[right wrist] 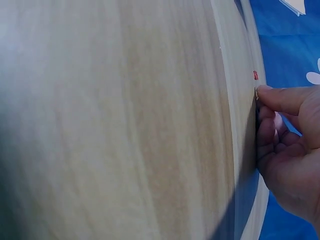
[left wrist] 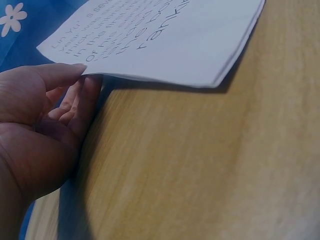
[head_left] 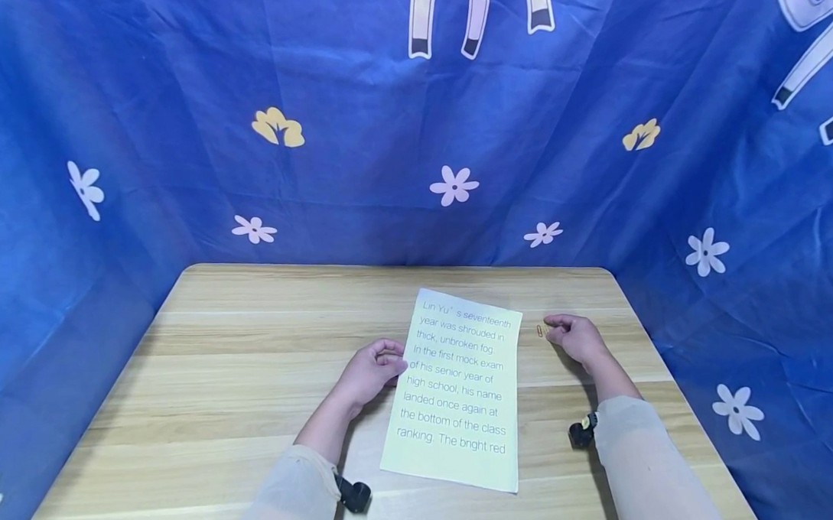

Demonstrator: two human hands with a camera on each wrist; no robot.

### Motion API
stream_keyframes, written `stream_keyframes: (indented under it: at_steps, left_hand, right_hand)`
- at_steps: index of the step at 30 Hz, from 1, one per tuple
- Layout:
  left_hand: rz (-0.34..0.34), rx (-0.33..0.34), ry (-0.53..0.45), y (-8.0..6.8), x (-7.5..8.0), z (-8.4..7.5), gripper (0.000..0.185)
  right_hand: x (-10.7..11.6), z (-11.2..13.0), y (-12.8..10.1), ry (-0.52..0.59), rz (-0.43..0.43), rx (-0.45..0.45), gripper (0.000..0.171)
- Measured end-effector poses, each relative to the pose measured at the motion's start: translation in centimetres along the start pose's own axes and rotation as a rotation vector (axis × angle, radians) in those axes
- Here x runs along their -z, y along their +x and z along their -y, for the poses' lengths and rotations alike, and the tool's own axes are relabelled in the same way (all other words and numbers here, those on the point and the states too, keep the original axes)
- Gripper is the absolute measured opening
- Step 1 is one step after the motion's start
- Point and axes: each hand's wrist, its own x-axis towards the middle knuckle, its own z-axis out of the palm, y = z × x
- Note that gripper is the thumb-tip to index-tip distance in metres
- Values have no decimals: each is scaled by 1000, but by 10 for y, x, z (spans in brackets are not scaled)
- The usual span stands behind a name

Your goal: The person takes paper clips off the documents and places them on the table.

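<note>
Paper clip (head_left: pixel 541 331) lies flat on the bench (head_left: pixel 221 374), just at 9 o'clock of my right hand (head_left: pixel 576 337); its curled fingers (right wrist: pixel 280 100) touch the clip, whether pinching I cannot tell. Left hand (head_left: pixel 368 371) pinches the left edge of the printed sheet (head_left: pixel 457 389), lifting it slightly. I'd judge it best to nip the clip by its end and keep the sheet edge raised and steady.

The head view looks forward and down over the whole tabletop (head_left: pixel 254 357). Each wrist view sits low and very close, skimming its surface; the left wrist view shares the printed sheet (head_left: pixel 455 389) with the head view.
</note>
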Motion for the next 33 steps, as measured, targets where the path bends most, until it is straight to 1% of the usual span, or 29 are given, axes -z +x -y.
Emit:
stream_keyframes:
  at_steps: [4,7,9,15,17,19,22,26,33]
  left_hand:
    - [-8,2,7,1,0,1,26]
    - [-17,2,20,3,-2,1,26]
    - [-24,4,35,3,-2,1,26]
    - [-44,2,74,2,-1,1,26]
    - [-49,1,78,2,0,0,27]
    - [-56,1,86,1,1,0,28]
    - [-78,4,115,-1,3,-2,30]
    - [-124,-4,189,-3,4,-5,32]
    - [-206,-19,275,-1,10,-6,30]
  right_hand:
    - [0,0,0,39,-8,-16,40]
    - [0,0,0,125,-25,-35,39]
    - [0,-1,1,219,-33,-47,40]
    - [4,-3,-1,568,-63,-106,43]
    - [6,-4,-2,660,-71,-124,43]
    - [7,-5,-4,725,-67,-137,44]
    - [8,-5,-6,796,-60,-144,42]
    - [7,-1,-12,843,-53,-123,34]
    - [2,23,-25,845,-74,-45,18]
